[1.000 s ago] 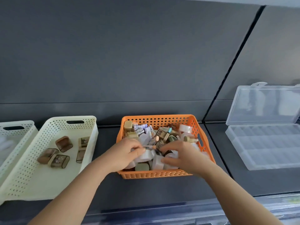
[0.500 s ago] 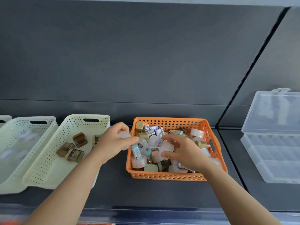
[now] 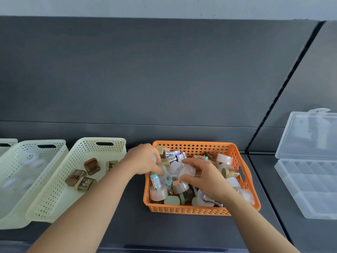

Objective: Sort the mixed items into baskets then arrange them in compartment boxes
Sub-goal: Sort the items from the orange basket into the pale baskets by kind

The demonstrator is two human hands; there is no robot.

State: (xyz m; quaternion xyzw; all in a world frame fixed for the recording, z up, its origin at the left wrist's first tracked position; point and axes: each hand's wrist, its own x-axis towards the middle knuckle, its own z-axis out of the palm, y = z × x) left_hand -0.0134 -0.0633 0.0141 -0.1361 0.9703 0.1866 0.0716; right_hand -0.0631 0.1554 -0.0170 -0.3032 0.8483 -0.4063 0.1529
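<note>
The fingers (image 3: pixel 185 178) of the right hand (image 3: pixel 206 179) curl around a small translucent white jar (image 3: pixel 186 171) at the middle of the orange basket (image 3: pixel 193 209), thumb below and the other fingers over its top, so the jar is pinched between them. The left hand (image 3: pixel 144 159) reaches over the basket's left rim with its fingers bent down into the heap; something pale shows under them, but whether they have closed on it cannot be told.

The orange basket stands on the dark grey tabletop (image 3: pixel 131 229) and is crowded with mixed items (image 3: pixel 171 190): clear round jars, labelled tubes with teal caps, beige-lidded bottles and a roll of clear tape near the right wall.

To its left, just beside it, stands a cream perforated basket (image 3: pixel 54 203) holding several small brown containers (image 3: pixel 92 166) lying on their sides. A second cream basket (image 3: pixel 11 168) sits further left, touching or overlapping the first, with blurred whitish round things inside. The edge of a third pale basket (image 3: pixel 7 143) shows at the far left.

Well apart on the right, a clear compartment box (image 3: pixel 310 190) lies with its lid (image 3: pixel 310 136) raised against the back panel, its divided cells visible through the plastic.
</note>
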